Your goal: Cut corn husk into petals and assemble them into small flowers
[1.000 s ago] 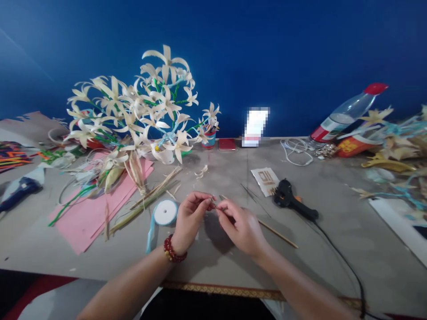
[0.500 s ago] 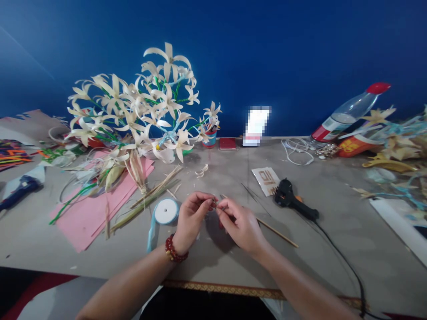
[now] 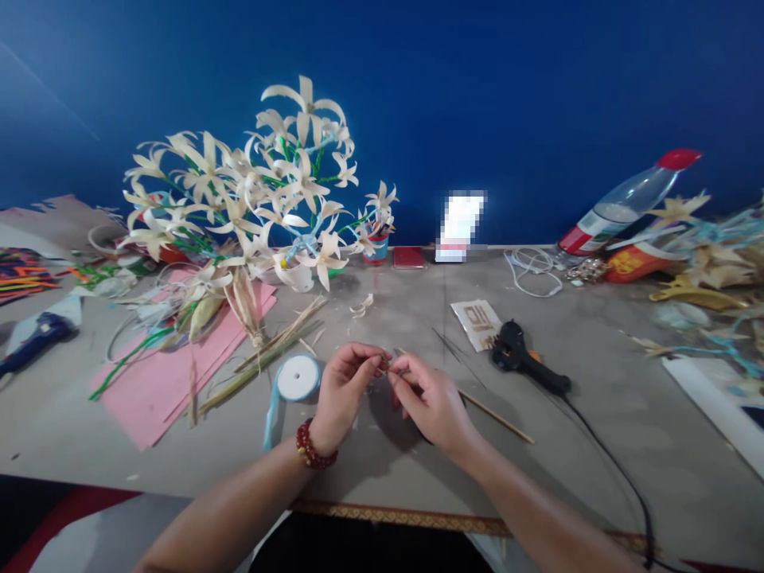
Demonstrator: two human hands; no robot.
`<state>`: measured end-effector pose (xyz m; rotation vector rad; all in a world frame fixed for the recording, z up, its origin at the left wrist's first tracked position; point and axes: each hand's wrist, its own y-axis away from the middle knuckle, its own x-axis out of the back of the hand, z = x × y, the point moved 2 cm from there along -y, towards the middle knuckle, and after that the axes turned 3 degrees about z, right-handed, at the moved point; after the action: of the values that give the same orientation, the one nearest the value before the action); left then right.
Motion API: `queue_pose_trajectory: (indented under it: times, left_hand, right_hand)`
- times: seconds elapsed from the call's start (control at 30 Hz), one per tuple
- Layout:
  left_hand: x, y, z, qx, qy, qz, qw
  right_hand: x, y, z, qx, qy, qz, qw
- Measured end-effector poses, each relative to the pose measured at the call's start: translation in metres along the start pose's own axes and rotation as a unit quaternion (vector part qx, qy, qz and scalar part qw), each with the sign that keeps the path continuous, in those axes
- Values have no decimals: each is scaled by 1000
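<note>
My left hand [image 3: 343, 391] and my right hand [image 3: 430, 402] meet above the grey table [image 3: 382, 461], fingertips pinched together on a small straw-coloured piece [image 3: 385, 365] between them. A red bead bracelet sits on my left wrist. A thin wooden stick [image 3: 493, 417] runs from under my right hand out to the right across the table. A white ribbon spool [image 3: 297, 378] with a pale blue tail lies just left of my left hand.
A bouquet of cream straw flowers [image 3: 263, 191] stands at the back left over pink paper [image 3: 173, 366]. A black glue gun [image 3: 522, 356] with its cord lies right of my hands. A plastic bottle [image 3: 626, 203], a white cable and more straw flowers crowd the right.
Both hands stay pinched on the small piece; my right hand's fingers have shifted slightly. Nothing else has moved.
</note>
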<state>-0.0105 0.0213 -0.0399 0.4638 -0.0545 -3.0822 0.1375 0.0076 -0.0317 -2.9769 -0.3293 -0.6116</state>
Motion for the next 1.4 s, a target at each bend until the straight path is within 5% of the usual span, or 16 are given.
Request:
queue_pose_trajectory:
  times: [1.4]
  left_hand:
    - [-3,3,5,-36,-47,7,998]
  right_hand:
    - [-1,-1,-5,-75,-125,-18,989]
